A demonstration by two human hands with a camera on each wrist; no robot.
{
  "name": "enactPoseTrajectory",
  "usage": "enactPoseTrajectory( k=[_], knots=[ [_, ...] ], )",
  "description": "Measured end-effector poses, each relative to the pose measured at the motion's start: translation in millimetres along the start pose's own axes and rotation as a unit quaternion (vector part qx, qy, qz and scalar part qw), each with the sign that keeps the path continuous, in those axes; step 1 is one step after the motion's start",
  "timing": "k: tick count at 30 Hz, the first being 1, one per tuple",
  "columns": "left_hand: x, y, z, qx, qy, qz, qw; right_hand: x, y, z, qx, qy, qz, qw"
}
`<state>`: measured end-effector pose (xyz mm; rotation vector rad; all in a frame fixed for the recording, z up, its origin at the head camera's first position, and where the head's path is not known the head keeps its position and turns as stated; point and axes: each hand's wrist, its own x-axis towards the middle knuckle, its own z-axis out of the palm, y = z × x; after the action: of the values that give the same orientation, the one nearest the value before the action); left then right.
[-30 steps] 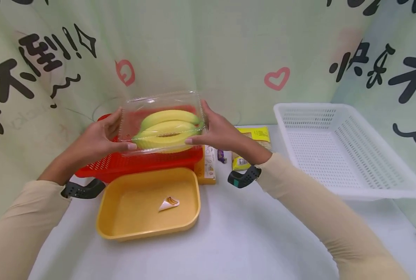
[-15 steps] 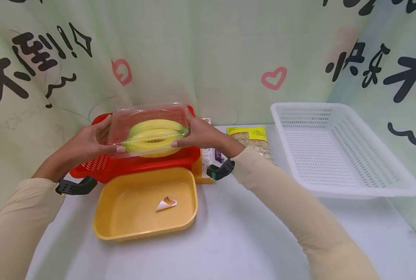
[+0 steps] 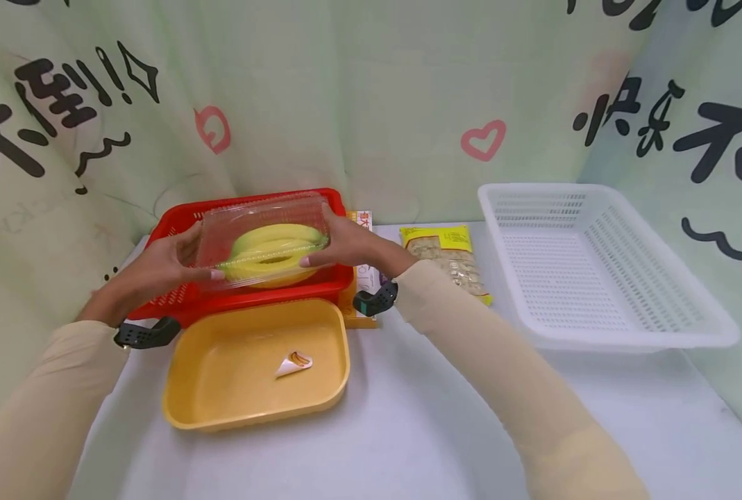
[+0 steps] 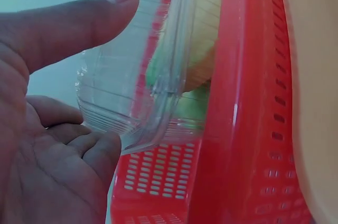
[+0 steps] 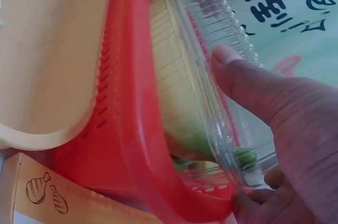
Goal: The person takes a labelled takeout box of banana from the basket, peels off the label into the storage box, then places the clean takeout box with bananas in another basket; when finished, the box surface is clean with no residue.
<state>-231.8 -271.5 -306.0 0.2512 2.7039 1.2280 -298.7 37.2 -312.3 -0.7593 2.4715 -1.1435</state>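
Observation:
Both hands hold a clear plastic clamshell box (image 3: 221, 232) by its two ends, thumbs toward me and fingers behind. Yellow bananas (image 3: 273, 246) with greenish tips show through its lid. The box is tilted and its lower part lies within the red perforated basket (image 3: 180, 215). My left hand (image 3: 148, 274) grips the left end; the left wrist view shows the thumb on the lid (image 4: 116, 81). At the other end is my right hand (image 3: 364, 243), its thumb on the lid edge in the right wrist view. The box's underside is hidden.
A yellow tub (image 3: 221, 375) stands in front of the red basket, with a curled banana-picture card (image 3: 293, 363) inside. An orange-and-white carton (image 3: 363, 298) sits beside the basket. Farther right are a yellow-topped food bag (image 3: 452, 257) and a white perforated basket (image 3: 608, 285).
Both hands have lowered the clamshell box of bananas and moved it slightly left, from above the red basket down into it. The grip on both ends stays.

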Motion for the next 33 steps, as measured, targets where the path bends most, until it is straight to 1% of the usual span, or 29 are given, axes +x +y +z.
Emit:
enactPoseTrajectory(
  k=[2, 7, 9, 13, 15, 19, 25, 27, 29, 31, 33],
  knots=[
    [-1.2, -3.5, -0.6, -0.001, 0.001, -0.001, 1.0, 1, -2, 3, -0.004, -0.003, 0.001, 1.0],
    [-6.1, -11.3, -1.6, -0.008, -0.003, 0.001, 1.0, 1, -3, 11, -0.035, -0.012, -0.002, 0.999],
    [-7.8, -13.9, -1.4, -0.008, -0.008, -0.002, 0.9999, 0, -3, 14, -0.056, -0.016, 0.007, 0.998],
    [-10.4, -17.7, -0.3, -0.013, -0.012, -0.005, 0.9998, 1, -5, 18, -0.078, -0.012, 0.028, 0.996],
    [-11.2, -18.7, 0.2, -0.019, -0.012, -0.006, 0.9997, 1, -6, 19, -0.085, -0.011, 0.031, 0.996],
    [-10.2, -18.9, 2.1, -0.023, -0.012, -0.013, 0.9996, 0, -4, 18, -0.112, -0.017, 0.027, 0.993],
    [-3.9, -18.1, 6.0, -0.004, -0.012, -0.005, 0.9999, 1, 0, 14, -0.143, -0.023, 0.016, 0.989],
    [-4.0, -19.3, 6.9, -0.003, -0.01, -0.011, 0.9999, 1, 0, 14, -0.159, -0.031, 0.012, 0.987],
    [-4.8, -20.6, 7.7, -0.012, -0.012, -0.023, 0.9996, 1, 0, 13, -0.18, -0.04, 0.015, 0.983],
    [-5.2, -21.9, 8.1, -0.017, -0.016, -0.032, 0.9992, 0, -1, 11, -0.187, -0.048, 0.02, 0.981],
    [-5.9, -23.2, 7.2, -0.013, -0.018, -0.035, 0.9991, -2, 0, 9, -0.184, -0.05, 0.024, 0.981]
  ],
)
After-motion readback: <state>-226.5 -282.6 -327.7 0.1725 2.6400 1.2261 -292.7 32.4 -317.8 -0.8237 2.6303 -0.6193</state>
